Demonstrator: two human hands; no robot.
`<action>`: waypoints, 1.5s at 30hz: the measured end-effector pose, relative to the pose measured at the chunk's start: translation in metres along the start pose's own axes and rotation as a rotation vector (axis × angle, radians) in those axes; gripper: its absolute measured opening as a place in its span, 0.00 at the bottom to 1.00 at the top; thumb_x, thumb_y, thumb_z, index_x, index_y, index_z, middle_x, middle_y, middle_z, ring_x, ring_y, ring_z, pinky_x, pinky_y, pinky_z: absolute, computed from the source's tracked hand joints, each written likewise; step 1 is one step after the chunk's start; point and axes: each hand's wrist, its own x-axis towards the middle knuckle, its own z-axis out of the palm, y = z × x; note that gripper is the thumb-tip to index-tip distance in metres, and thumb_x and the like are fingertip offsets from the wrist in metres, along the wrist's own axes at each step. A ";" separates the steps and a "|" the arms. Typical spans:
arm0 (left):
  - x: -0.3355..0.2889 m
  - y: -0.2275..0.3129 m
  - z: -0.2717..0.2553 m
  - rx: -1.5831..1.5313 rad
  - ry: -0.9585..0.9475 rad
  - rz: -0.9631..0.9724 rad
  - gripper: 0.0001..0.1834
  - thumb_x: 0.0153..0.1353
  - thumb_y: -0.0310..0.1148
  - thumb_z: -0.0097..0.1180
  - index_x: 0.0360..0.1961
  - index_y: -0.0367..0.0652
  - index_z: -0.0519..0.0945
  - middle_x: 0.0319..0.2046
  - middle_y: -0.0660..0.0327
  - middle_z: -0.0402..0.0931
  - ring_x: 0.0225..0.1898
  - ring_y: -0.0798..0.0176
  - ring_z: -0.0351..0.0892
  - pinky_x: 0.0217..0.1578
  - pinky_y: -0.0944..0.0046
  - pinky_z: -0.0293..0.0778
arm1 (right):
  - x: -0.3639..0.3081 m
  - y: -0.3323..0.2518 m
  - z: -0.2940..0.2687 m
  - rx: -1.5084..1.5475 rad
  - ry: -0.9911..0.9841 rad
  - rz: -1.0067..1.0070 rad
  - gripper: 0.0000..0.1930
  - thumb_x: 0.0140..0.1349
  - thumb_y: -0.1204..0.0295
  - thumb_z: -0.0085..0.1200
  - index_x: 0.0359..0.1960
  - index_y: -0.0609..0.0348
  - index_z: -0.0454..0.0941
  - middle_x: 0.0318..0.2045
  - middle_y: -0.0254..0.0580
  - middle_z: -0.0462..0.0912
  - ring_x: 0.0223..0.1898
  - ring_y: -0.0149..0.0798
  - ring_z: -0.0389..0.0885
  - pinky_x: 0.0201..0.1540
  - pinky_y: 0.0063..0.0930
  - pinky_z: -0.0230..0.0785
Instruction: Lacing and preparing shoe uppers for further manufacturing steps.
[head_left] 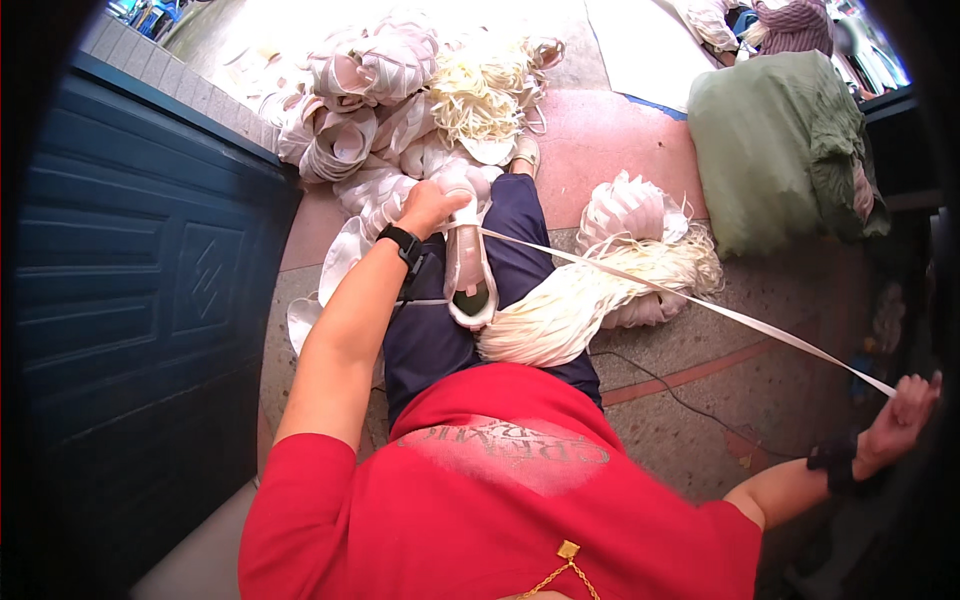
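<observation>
The left hand [432,206] is clasping a pale, oblong shoe [467,262]; near right, the right hand [898,420] is clenching a taut, flat lace [645,283].

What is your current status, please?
Left hand gripping pale pink and white shoe. Right hand holding flat cream lace taut. Stringy cream bundle beneath lace; no snag visible.

The stretched lace [700,302] looks like flat, matt woven cloth, and the lace bundle [545,318] at near right is soft and stringy. The pale shoe [466,258] looks smooth with a faint sheen. Red shirt [450,520] and navy trousers [428,335] are matt cloth; the necklace [569,552] is glossy gold-coloured metal. Left, the panelled door [120,250] looks smooth and painted; far right, the green sack [770,150] is creased, dull fabric or plastic.
</observation>
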 end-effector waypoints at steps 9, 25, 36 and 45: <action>-0.070 -0.010 -0.005 -0.225 0.233 0.169 0.16 0.55 0.27 0.41 0.45 0.35 0.69 0.20 0.60 0.72 0.16 0.70 0.69 0.18 0.70 0.67 | 0.039 0.232 0.175 -0.162 0.253 0.673 0.14 0.62 0.65 0.40 0.43 0.63 0.69 0.14 0.22 0.56 0.13 0.18 0.51 0.12 0.14 0.43; -0.076 -0.010 0.015 0.068 0.220 0.092 0.12 0.50 0.35 0.48 0.26 0.35 0.77 0.21 0.46 0.74 0.26 0.52 0.76 0.27 0.58 0.69 | 0.020 0.432 0.355 0.212 -0.113 1.233 0.12 0.61 0.66 0.40 0.36 0.61 0.73 0.18 0.30 0.69 0.10 0.20 0.58 0.09 0.16 0.56; -0.066 -0.005 0.002 0.279 0.130 0.224 0.10 0.51 0.33 0.46 0.25 0.38 0.76 0.25 0.47 0.74 0.31 0.46 0.74 0.31 0.52 0.69 | 0.008 0.447 0.349 0.382 -0.077 1.236 0.12 0.62 0.68 0.37 0.39 0.60 0.71 0.17 0.30 0.67 0.08 0.22 0.55 0.11 0.18 0.60; -0.061 0.008 -0.008 0.817 0.168 0.604 0.06 0.44 0.27 0.49 0.24 0.45 0.77 0.29 0.60 0.73 0.37 0.56 0.71 0.35 0.58 0.65 | 0.008 0.449 0.349 0.427 -0.064 1.269 0.12 0.62 0.67 0.36 0.40 0.59 0.71 0.15 0.29 0.66 0.08 0.22 0.54 0.12 0.19 0.61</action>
